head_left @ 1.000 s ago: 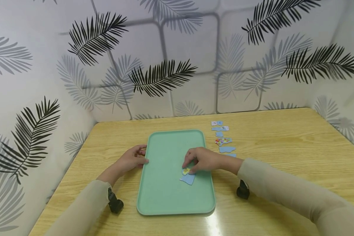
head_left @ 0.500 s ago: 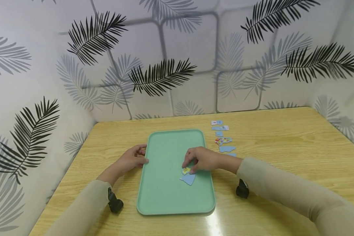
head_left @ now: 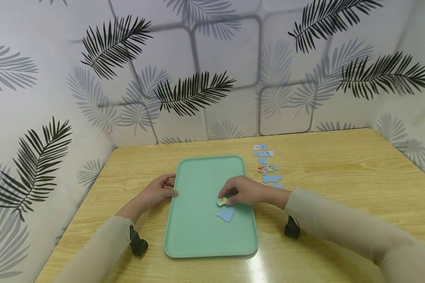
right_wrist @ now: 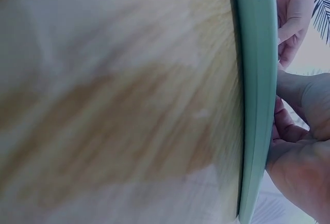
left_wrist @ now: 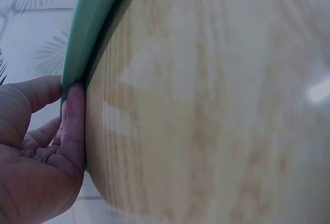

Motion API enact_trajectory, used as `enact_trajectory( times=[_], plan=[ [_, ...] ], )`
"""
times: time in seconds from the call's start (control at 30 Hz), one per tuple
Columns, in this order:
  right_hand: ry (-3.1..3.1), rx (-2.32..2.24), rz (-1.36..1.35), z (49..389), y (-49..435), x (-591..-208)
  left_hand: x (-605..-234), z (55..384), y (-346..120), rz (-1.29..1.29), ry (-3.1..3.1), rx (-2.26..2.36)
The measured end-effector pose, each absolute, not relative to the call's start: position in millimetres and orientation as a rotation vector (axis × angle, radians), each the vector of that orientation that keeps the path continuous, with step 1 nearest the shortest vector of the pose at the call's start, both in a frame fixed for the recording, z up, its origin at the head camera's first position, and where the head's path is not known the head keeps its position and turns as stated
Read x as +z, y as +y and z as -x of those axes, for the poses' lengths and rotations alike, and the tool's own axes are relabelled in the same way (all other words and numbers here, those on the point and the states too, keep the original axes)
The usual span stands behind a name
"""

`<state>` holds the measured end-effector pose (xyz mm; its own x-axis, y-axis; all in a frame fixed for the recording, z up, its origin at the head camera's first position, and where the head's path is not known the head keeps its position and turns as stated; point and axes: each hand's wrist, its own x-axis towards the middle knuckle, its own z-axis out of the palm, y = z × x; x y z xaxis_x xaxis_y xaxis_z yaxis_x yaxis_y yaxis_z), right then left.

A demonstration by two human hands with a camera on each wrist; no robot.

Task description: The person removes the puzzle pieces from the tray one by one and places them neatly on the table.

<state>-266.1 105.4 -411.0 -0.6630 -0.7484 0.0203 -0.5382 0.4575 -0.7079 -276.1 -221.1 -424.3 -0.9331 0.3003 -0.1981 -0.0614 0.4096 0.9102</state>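
A green tray (head_left: 194, 236) lies on the wooden table. My left hand (head_left: 158, 191) grips its left rim; in the left wrist view the thumb is on the rim and the fingers lie against the outer side. Over the tray's right half, my right hand (head_left: 243, 190) pinches a small yellow-and-blue puzzle piece (head_left: 221, 201) between thumb and fingers. A plain light blue puzzle piece (head_left: 226, 215) lies on the tray just nearer to me, with a narrow gap between the two. The tray's wall hides both pieces in the right wrist view.
Several puzzle pieces (head_left: 268, 169) form a column on the table right of the tray, some plain blue, one multicoloured; my right wrist passes close to the nearest. A leaf-patterned wall covering (head_left: 230, 118) rises behind the table (head_left: 326, 165).
The yellow-and-blue piece has shifted slightly away from the plain blue one and turned a little in my right fingers. My left hand stays on the rim.
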Motion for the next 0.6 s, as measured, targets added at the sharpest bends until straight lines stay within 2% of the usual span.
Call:
enact_trajectory(
  times=[0.6],
  plan=[
    [2.472, -1.211, 0.977, 261, 134, -407, -423, 274, -219, -0.217, 2.341, 1.531]
  ],
)
